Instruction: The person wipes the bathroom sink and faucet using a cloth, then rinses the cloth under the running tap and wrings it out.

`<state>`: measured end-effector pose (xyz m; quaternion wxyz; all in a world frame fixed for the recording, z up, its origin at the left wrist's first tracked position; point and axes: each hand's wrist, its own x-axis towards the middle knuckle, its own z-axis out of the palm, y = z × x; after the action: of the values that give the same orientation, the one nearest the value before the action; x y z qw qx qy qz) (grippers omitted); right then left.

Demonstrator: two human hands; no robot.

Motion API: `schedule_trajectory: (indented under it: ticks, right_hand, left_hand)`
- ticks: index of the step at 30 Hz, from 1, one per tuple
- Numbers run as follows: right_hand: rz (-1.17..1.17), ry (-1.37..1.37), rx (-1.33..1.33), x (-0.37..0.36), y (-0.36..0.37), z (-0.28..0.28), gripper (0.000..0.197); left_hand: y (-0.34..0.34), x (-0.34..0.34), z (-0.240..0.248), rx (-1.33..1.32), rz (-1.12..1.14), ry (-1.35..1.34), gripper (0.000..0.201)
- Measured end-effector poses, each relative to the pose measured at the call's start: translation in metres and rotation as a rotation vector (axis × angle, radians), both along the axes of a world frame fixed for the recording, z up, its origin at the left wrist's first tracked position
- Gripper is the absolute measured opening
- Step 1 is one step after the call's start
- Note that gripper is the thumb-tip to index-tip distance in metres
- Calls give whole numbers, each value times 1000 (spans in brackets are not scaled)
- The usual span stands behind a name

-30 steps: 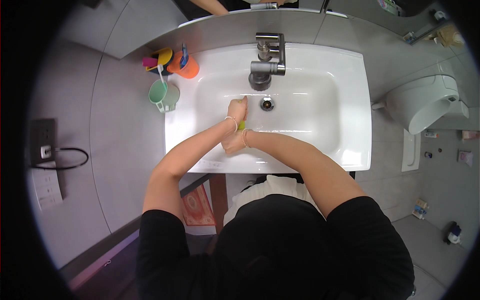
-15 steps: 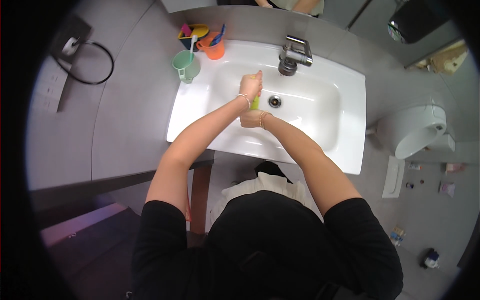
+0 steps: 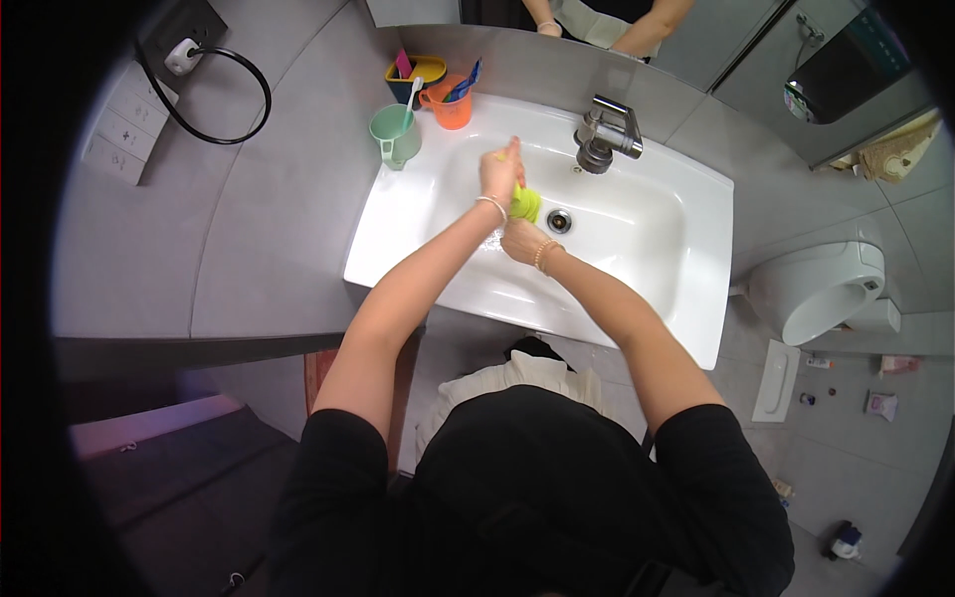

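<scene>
From the head camera, both hands meet over the basin of the white sink (image 3: 637, 269), just left of the drain (image 3: 559, 220). The left hand (image 3: 500, 177) is closed around a yellow-green sponge or cloth (image 3: 525, 202); which of the two it is cannot be told at this size. The thing shows mostly at the hand's right side, with a small bit of the same colour peeping out beyond the knuckles, so its long axis seems to run roughly away from the person, toward the back rim. The right hand (image 3: 521, 239) sits just below it, on the near side, fingers curled and touching or nearly touching the cloth's lower edge; whether it truly grips cannot be told. The left hand is thus the one that holds the thing, and the right hand is close under it. The metal tap (image 3: 603, 136) stands behind and to the right, its spout reaching over the basin, near the hands but apart from them. On the sink's back left corner stand a green cup (image 3: 396, 134) with a toothbrush, an orange cup (image 3: 450, 107) and a yellow holder (image 3: 416, 72), all well to the left of the hands. A black cable (image 3: 234, 95) loops on the grey table (image 3: 199, 229), and a toilet (image 3: 821, 289) sits off to the right.
</scene>
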<state>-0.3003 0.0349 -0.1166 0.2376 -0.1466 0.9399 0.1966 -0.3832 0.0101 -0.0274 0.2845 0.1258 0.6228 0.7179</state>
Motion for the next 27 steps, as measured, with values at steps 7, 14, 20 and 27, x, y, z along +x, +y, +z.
schedule_trajectory:
  ticks: [7, 14, 20, 27]
  right_hand:
    - [-524, 162, -480, 35, 65, 19, 28]
    - [-949, -756, -2796, 2, 49, 71, 82]
    - [-491, -940, -2769, 20, -20, 145, 77]
    - [-1096, 265, -2159, 6, -21, 101, 26]
  left_hand:
    - [-31, -45, 79, 301, -227, -173, 45]
    - [-44, -42, 92, 746, -1137, -490, 48]
    - [-54, -23, 115, 296, -969, -261, 44]
    - [-22, -12, 76, -185, -633, 220, 51]
